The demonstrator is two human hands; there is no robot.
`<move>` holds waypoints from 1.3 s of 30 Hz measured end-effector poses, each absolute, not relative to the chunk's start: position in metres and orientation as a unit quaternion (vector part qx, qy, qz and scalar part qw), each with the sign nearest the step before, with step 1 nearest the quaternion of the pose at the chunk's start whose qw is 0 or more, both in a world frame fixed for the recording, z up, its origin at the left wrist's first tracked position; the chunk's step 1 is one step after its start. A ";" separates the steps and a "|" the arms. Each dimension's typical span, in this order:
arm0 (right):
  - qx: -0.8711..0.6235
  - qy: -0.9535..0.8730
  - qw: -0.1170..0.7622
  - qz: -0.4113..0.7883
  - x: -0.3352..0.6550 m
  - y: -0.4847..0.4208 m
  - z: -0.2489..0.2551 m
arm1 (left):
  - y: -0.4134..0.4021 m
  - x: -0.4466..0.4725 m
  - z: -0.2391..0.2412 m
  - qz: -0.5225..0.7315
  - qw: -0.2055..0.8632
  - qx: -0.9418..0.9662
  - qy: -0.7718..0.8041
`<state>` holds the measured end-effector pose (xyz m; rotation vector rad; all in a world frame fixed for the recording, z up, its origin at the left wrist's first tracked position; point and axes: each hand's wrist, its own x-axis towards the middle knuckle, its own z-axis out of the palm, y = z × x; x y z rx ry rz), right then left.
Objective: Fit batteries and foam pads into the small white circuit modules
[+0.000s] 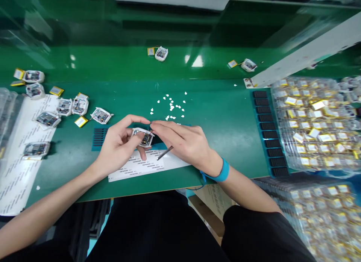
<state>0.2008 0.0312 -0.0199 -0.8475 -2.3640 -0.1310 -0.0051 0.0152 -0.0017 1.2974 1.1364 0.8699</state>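
Note:
My left hand (121, 141) is closed around a small white device housing (145, 138) with a circuit board showing inside, its thumb lying over the board. At the housing's right edge, the fingertips of my right hand (183, 141) are pressed together, close to the left index fingertip. A slim dark metal tool (165, 153), like tweezers, sticks out from under the right hand, pointing down and left. Whatever the right fingertips pinch is hidden. Beneath both hands lies a white printed sheet (132, 171), and a blue strip with black pads (99, 137) is partly covered by them.
Small white stickers (171, 108) are scattered beyond my hands. Several open housings with yellow batteries (80, 104) lie at left, two more at the back. At right are a strip of black foam pads (267, 128) and stacked clear trays (310, 123). A wristband cord (203, 181) hangs from my right wrist.

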 end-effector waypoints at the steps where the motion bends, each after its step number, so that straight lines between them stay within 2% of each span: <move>1: -0.322 -0.891 0.315 -0.050 0.201 0.031 -0.021 | 0.015 -0.005 -0.002 0.379 0.565 0.549 0.486; 6: -0.314 -0.901 0.294 -0.054 0.200 0.026 -0.019 | 0.011 -0.002 -0.008 0.408 0.541 0.546 0.493; 12: -0.304 -0.911 0.276 -0.037 0.196 0.021 -0.016 | 0.004 0.004 -0.011 0.402 0.562 0.540 0.480; 17: -0.307 -0.912 0.272 -0.010 0.197 0.020 -0.018 | -0.003 0.008 -0.006 0.427 0.481 0.573 0.508; 19: -0.314 -0.902 0.294 0.044 0.197 0.020 -0.017 | -0.004 0.007 -0.004 0.443 0.461 0.578 0.507; 24: -0.342 -0.803 0.382 0.305 0.194 0.025 -0.009 | -0.005 0.001 -0.003 0.424 0.483 0.601 0.475; 29: -0.361 -0.753 0.379 0.400 0.192 0.032 -0.002 | -0.007 0.000 -0.006 0.405 0.466 0.632 0.468; 34: -0.369 -0.761 0.368 0.387 0.192 0.035 -0.008 | -0.006 0.003 -0.004 0.397 0.505 0.609 0.465; 39: -0.351 -0.812 0.403 0.233 0.200 0.047 -0.022 | 0.005 -0.003 0.010 0.373 0.536 0.571 0.497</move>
